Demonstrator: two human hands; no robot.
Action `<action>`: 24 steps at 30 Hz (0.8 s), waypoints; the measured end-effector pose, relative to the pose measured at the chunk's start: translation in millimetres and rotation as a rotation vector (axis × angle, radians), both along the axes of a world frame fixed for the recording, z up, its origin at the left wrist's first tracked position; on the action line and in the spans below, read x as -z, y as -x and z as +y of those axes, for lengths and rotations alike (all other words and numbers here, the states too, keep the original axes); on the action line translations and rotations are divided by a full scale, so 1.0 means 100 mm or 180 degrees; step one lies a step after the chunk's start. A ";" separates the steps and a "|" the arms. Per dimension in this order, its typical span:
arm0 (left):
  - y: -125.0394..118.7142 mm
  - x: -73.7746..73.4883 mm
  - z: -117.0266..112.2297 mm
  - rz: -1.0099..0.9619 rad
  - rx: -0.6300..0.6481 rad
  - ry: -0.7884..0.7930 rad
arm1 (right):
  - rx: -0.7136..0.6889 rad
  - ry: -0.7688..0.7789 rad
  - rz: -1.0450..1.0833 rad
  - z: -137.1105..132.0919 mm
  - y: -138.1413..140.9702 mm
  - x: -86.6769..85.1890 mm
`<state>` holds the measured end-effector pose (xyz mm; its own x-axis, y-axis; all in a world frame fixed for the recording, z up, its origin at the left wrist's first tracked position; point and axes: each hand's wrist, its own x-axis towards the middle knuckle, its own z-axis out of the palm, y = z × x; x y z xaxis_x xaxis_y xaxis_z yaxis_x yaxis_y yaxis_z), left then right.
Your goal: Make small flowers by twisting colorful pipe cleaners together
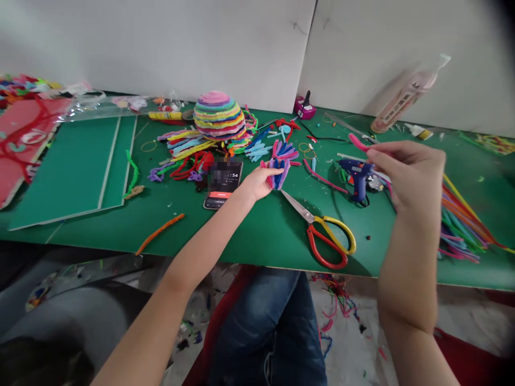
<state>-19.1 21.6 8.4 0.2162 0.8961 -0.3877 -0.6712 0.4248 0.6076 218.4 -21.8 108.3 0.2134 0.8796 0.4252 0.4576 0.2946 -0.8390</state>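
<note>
My left hand (261, 181) is closed around a bundle of pink, purple and blue pipe cleaners (280, 172) near the middle of the green table. Raised at the right, my right hand (406, 166) pinches a pink pipe cleaner (358, 142), whose end sticks out to the left. Scissors (309, 215) with one red and one yellow handle lie just below the bundle, blades towards my left hand. Beside my right hand stands a blue glue gun (357, 176). A smartphone (223, 185) lies left of my left hand, partly behind my forearm.
A striped pipe-cleaner dome (219, 115) stands at the back among loose pipe cleaners. Green boards (80, 166) lie at the left, an orange pipe cleaner (160, 233) at the front edge. More pipe cleaners (462, 225) lie at the right. A bagged package (408, 96) leans against the wall.
</note>
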 end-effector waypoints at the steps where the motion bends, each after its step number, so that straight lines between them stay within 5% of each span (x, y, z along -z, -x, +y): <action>1: 0.00 -0.01 -0.01 -0.0022 -0.0003 -0.0020 | -0.0033 0.0080 0.0291 0.02 0.06 0.05; 5: 0.01 -0.02 -0.01 -0.0074 -0.0120 -0.0044 | -0.0327 0.0531 0.1220 0.11 0.33 0.32; 15: -0.08 -0.10 -0.09 -0.0338 -0.0372 -0.0198 | -0.1141 0.2028 0.1729 0.15 0.73 0.80; 24: -0.11 -0.16 -0.16 -0.0416 -0.0373 -0.0276 | -0.1137 0.1742 0.1517 0.10 0.74 0.88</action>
<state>-8.5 6.1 24.8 0.1518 0.9469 -0.2835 -0.7885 0.2890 0.5429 144.8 -12.2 20.5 -0.0701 0.9860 -0.1512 -0.0296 -0.1536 -0.9877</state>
